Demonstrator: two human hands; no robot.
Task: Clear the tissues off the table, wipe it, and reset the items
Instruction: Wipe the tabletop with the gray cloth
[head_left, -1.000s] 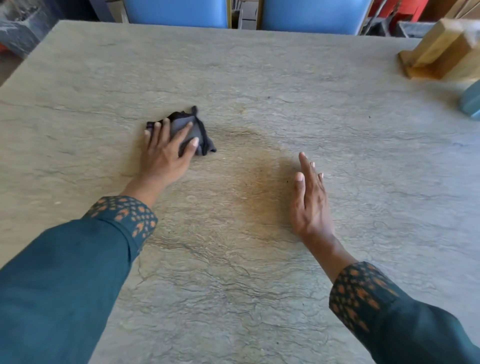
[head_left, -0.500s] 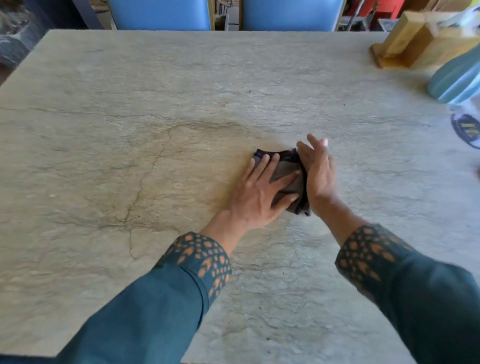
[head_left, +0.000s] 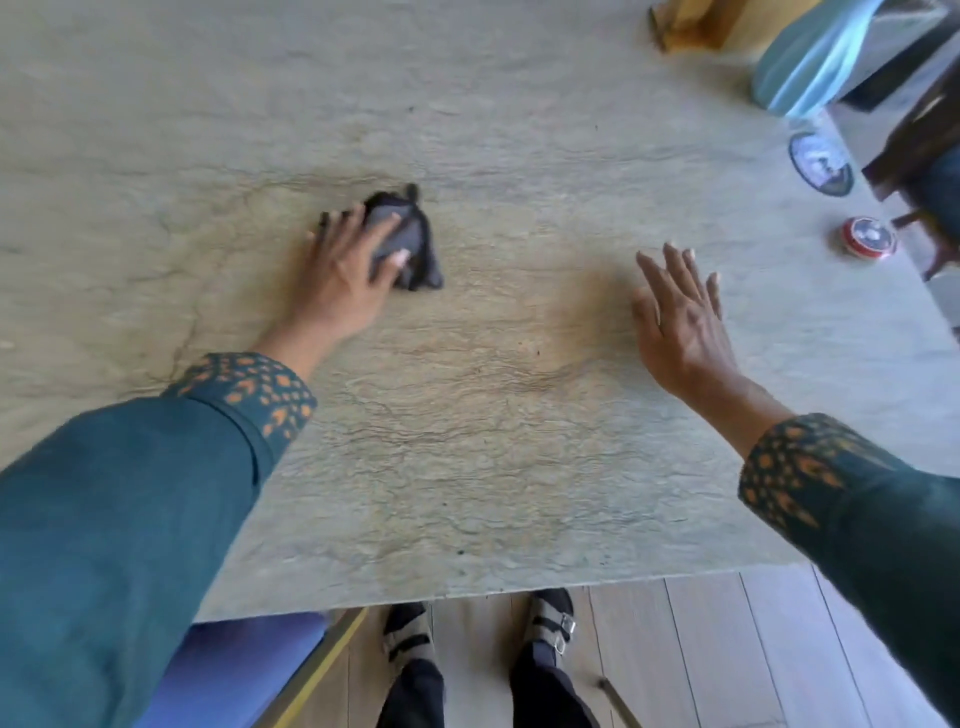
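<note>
A dark crumpled cloth (head_left: 410, 244) lies on the grey stone table (head_left: 467, 441), left of the middle. My left hand (head_left: 348, 275) presses flat on the cloth, fingers spread over its near side. My right hand (head_left: 680, 317) is well to the right of the cloth, apart from it, fingers spread and holding nothing, palm down just over the table. No tissues show on the table.
At the far right stand a wooden holder (head_left: 696, 23) and a pale blue container (head_left: 810, 62). A round dark coaster (head_left: 821, 163) and a small red round tin (head_left: 867, 236) lie near the right edge. A blue chair seat (head_left: 239, 670) is under the near edge.
My left hand slid the cloth back to the left, away from my right hand. My right hand came off the cloth and opened. The camera tilted down toward the near table edge.
</note>
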